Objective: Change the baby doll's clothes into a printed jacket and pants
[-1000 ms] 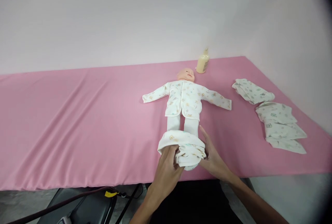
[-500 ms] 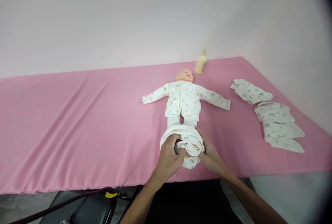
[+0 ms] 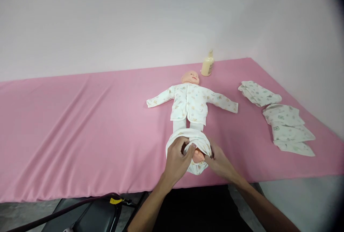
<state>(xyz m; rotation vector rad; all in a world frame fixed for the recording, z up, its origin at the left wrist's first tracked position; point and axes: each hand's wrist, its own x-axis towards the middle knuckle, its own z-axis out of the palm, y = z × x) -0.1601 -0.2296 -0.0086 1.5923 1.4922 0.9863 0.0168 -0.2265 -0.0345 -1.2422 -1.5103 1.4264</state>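
A baby doll (image 3: 191, 100) lies on its back on the pink table (image 3: 80, 124), head toward the wall, wearing a white printed shirt with its arms spread. Bunched white printed trousers (image 3: 192, 139) sit around its lower legs. My left hand (image 3: 176, 161) grips the left side of the bunched trousers. My right hand (image 3: 218, 160) grips the right side. A pink doll foot (image 3: 198, 155) shows between my hands.
A cream bottle (image 3: 208, 66) stands by the wall behind the doll's head. Folded printed baby clothes lie at the right: one piece (image 3: 258, 93) and a stack (image 3: 290, 129). A dark chair with a cable (image 3: 88, 212) sits below the table's front edge.
Both hands have worked the bunched trousers up the doll's legs toward its body. A doll foot has come out of the fabric between my hands.
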